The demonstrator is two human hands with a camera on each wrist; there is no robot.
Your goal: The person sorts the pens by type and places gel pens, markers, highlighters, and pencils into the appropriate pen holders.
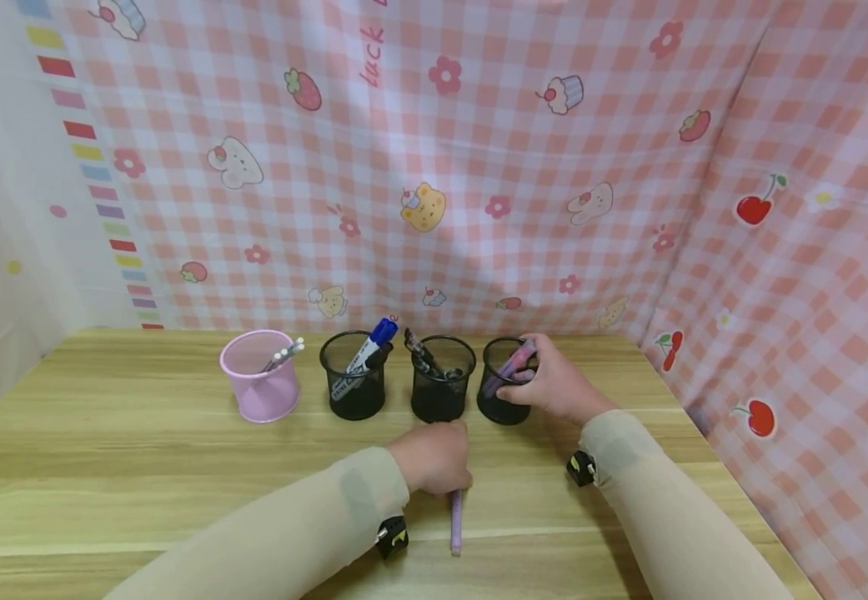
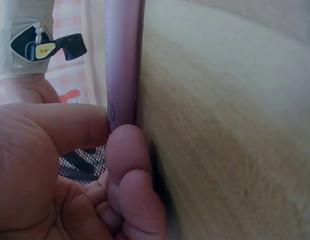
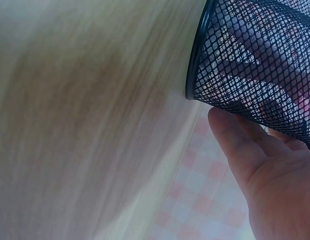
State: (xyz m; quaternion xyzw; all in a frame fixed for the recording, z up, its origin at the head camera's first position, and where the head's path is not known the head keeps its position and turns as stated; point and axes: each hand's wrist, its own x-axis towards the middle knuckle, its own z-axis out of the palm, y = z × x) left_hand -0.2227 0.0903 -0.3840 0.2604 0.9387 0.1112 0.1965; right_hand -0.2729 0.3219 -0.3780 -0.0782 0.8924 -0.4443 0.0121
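My left hand [image 1: 437, 457] pinches the end of a slim purple pen [image 1: 456, 525] between thumb and fingers, low over the table. In the left wrist view the shaft of that purple pen [image 2: 123, 60] runs up from the fingertips, with small dark print near them. My right hand [image 1: 563, 387] grips the rightmost black mesh pen cup [image 1: 504, 408] at its right side, thumb in front and fingers behind. Several purple and pink pens [image 1: 512, 362] lean inside that cup. The right wrist view shows the fingers [image 3: 230, 130] against the mesh wall.
Left of the gripped cup stand a black mesh cup [image 1: 439, 404] with black pens, another black mesh cup [image 1: 358, 404] with blue and black markers, and a pink cup [image 1: 267, 400] with white-tipped pens. Checked cloth [image 1: 479, 150] hangs behind the wooden table [image 1: 141, 500] and along its right.
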